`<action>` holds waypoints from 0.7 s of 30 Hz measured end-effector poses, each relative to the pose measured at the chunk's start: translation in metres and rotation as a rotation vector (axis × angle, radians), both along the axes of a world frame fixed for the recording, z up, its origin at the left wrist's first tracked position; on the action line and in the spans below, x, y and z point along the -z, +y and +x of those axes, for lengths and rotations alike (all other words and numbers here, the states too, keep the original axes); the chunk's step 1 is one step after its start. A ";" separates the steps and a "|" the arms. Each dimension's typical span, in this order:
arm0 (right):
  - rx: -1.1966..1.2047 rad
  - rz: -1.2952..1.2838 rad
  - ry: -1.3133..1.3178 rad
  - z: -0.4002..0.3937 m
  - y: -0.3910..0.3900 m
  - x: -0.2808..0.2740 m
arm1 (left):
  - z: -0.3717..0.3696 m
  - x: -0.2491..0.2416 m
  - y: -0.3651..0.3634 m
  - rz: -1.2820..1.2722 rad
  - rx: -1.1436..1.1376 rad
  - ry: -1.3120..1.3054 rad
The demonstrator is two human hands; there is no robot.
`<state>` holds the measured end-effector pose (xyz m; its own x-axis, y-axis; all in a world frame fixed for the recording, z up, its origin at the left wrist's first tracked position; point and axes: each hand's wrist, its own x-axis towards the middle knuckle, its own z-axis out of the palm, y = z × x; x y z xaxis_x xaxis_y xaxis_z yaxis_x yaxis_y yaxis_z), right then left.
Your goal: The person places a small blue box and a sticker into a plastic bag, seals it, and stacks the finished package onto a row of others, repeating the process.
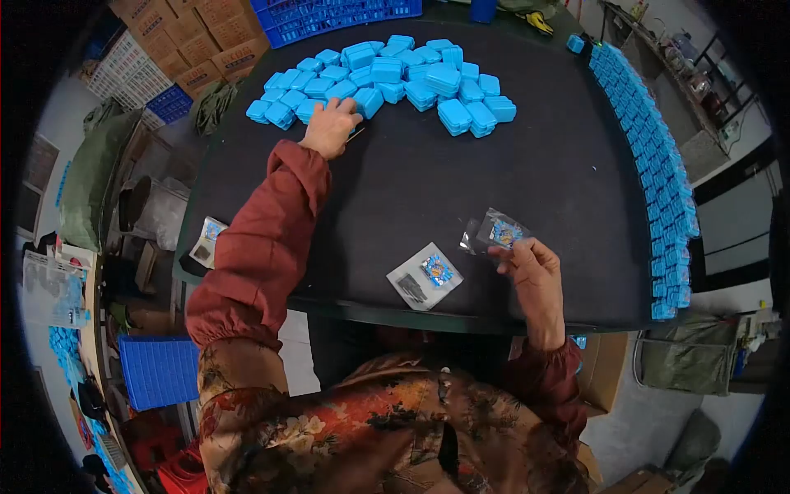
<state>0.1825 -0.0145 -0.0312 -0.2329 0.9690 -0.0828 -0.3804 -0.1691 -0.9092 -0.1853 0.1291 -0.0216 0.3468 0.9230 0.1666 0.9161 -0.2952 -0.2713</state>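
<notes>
My left hand [332, 129] reaches to the front of a heap of small blue plastic boxes [387, 70]. Its fingers are bent against the left side of one tilted blue box [368, 102]. A thin light strip [355, 134] shows by the thumb. Lower right, my right hand [535, 276] pinches a clear plastic bag [504, 229] with a colourful printed piece inside, between thumb and fingers. Left of that hand, a white sheet [426, 277] with a dark printed block and a similar colourful piece lies flat on the black table [395, 181].
Stacked blue boxes [650, 156] line the table's right edge. Another printed sheet [209, 240] lies at the left edge, partly behind my left sleeve. A blue crate [337, 20] stands at the far edge, cardboard boxes [193, 41] behind it on the left.
</notes>
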 end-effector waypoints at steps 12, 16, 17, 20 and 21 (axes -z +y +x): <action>-0.051 -0.075 0.168 0.016 -0.010 0.000 | -0.027 -0.016 0.004 -0.178 0.129 0.107; -0.077 -0.079 0.198 0.015 -0.007 0.006 | -0.030 -0.014 0.001 -0.203 0.068 0.146; -0.086 -0.079 0.208 0.013 -0.006 0.005 | -0.028 -0.012 -0.006 -0.201 0.047 -0.099; -0.118 -0.069 0.226 0.005 -0.003 0.005 | 0.012 -0.040 -0.051 -0.291 0.123 -0.691; -0.141 -0.058 0.237 0.000 -0.002 0.005 | 0.031 -0.054 -0.071 -0.379 0.220 -1.033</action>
<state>0.1827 -0.0165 -0.0365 -0.3847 0.9208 -0.0644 -0.5505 -0.2849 -0.7847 -0.1544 0.0586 0.0324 0.3663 0.9110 0.1896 0.5673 -0.3802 0.7305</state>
